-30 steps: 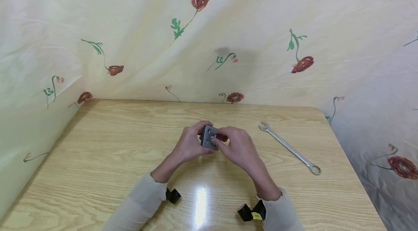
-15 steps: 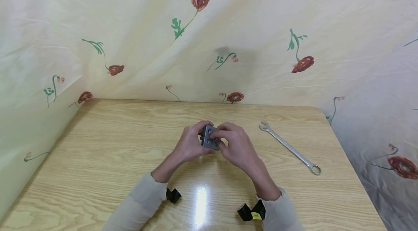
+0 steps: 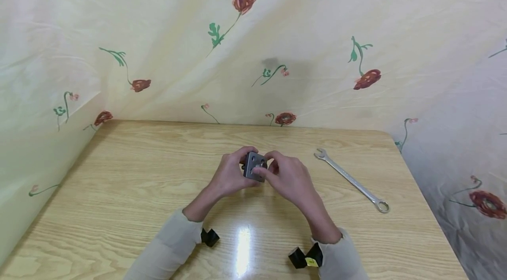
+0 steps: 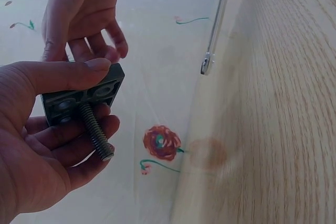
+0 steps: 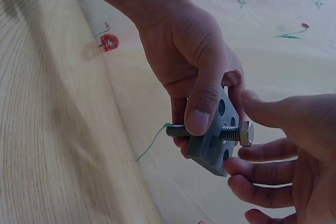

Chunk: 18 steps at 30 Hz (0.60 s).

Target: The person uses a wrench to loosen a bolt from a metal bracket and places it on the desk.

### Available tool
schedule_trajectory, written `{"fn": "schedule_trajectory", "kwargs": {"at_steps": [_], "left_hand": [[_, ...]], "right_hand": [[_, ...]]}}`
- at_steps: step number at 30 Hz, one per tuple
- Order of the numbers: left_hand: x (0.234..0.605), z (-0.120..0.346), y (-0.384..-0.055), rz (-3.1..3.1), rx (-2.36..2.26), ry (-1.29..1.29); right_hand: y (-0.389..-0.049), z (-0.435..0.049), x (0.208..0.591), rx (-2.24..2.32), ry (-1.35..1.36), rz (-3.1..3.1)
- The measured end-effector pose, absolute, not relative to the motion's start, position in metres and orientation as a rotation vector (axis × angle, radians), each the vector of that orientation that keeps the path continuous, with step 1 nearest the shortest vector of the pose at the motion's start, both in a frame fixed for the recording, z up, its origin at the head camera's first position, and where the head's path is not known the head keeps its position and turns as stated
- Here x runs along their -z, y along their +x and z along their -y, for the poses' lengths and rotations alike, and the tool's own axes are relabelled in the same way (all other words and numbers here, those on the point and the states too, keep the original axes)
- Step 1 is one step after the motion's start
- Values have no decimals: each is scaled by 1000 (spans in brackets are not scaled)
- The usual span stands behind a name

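Note:
A grey rectangular plate with several round holes (image 3: 249, 166) is held up off the table by my left hand (image 3: 229, 176), thumb on one edge and fingers on the opposite one. A hex bolt (image 5: 245, 134) passes through the plate. Its threaded end (image 4: 94, 129) sticks well out of the ribbed back face, seen in the left wrist view. Some thread also shows between the plate and the bolt head. My right hand (image 3: 292, 178) is around the head side. In the right wrist view its thumb and fingers are parted, with the bolt head visible between them.
A combination wrench (image 3: 350, 178) lies slanted on the wooden table (image 3: 138, 174), to the right of my hands. Flower-patterned cloth (image 3: 178, 51) hangs behind the table and along both sides.
My right thumb and index finger have shifted around the bolt head: the index finger reached across the plate half a second ago, and now the thumb does. My left hand stays put.

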<state>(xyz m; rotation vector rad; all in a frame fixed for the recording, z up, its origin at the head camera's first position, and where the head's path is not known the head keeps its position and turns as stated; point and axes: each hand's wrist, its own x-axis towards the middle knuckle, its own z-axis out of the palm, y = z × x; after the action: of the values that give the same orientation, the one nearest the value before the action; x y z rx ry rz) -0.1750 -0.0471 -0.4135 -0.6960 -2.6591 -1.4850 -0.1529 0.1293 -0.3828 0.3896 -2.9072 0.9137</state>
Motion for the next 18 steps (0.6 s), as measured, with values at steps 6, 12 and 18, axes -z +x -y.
{"fn": "schedule_trajectory", "kwargs": {"at_steps": [6, 12, 18], "left_hand": [[414, 47, -175, 2660, 1477, -702], [414, 46, -175, 2660, 1476, -704], [415, 46, -177, 2658, 1481, -700]], "right_hand": [[-153, -127, 384, -898, 395, 2885], [-153, -127, 384, -902, 496, 2791], [-152, -128, 384, -870, 594, 2727]]}}
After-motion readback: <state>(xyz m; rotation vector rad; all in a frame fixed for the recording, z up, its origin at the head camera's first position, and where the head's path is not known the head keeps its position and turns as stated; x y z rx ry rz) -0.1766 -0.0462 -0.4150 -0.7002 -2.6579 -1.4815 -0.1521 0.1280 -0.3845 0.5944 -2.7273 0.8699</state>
